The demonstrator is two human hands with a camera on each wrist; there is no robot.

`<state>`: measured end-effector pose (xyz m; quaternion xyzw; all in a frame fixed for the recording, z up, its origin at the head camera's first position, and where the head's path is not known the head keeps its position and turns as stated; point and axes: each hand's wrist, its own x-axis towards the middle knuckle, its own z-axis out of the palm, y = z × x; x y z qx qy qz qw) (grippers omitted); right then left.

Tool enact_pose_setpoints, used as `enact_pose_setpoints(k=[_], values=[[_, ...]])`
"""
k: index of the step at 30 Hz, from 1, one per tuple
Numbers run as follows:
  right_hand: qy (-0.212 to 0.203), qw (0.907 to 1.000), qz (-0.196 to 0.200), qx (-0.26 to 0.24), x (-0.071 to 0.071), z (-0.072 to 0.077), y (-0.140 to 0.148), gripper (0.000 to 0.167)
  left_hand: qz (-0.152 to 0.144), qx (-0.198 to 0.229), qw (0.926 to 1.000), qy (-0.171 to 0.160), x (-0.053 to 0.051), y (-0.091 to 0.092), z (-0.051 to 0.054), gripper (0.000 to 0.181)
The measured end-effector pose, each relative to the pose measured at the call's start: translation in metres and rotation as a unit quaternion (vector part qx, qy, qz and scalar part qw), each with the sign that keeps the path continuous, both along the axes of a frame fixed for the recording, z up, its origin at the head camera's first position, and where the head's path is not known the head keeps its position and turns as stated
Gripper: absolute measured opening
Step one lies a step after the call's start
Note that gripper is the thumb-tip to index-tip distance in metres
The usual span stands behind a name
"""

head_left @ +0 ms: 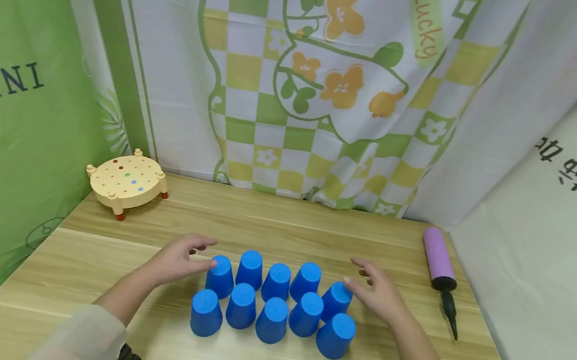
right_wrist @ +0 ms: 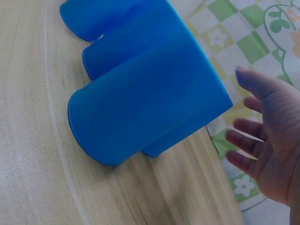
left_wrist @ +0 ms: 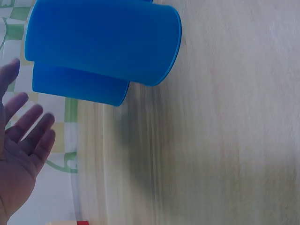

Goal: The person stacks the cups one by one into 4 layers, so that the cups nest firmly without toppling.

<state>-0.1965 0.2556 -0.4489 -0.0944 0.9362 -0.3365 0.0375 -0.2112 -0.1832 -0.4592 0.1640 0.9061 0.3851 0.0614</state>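
Note:
Several blue cups stand upside down in two rows on the wooden table, among them a front middle cup point(head_left: 271, 320). My left hand point(head_left: 182, 260) is beside the back row's left cup point(head_left: 220, 277), thumb near its top; contact cannot be told. My right hand point(head_left: 378, 291) is at the back row's right cup point(head_left: 336, 301), fingers apart and slightly bent. In the left wrist view, the left hand point(left_wrist: 23, 145) has spread, relaxed fingers beside a blue cup point(left_wrist: 103, 40). The right wrist view has the right hand point(right_wrist: 274, 131) apart from a large blue cup point(right_wrist: 145, 98).
A round cream pegged stand point(head_left: 127, 182) sits at the table's back left. A purple pump point(head_left: 438, 259) with a black nozzle lies at the right. Patterned curtains point(head_left: 334, 88) hang behind the table point(head_left: 282, 225) and at both sides.

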Motion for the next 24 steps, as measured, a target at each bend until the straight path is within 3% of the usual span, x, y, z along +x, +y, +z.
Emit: enact_pose_setpoints(k=[4,10,19,24], values=[[-0.041,0.9975,0.018,-0.055,0.005,-0.001,0.001,0.061,-0.029,0.054,0.9975,-0.034,0.001,0.004,-0.004,0.057],[-0.076,0.9933,0.037,-0.079,0.005,-0.005,0.004,0.063,-0.034,0.060,0.9945,-0.078,0.001,0.007,-0.008,0.060],[-0.113,0.9887,0.057,-0.080,0.004,-0.009,0.004,0.064,-0.038,0.065,0.9939,-0.080,0.001,0.009,-0.010,0.059],[-0.119,0.9871,0.060,-0.088,0.005,-0.011,0.006,0.065,-0.022,0.073,0.9931,-0.089,0.000,0.010,-0.014,0.058]])
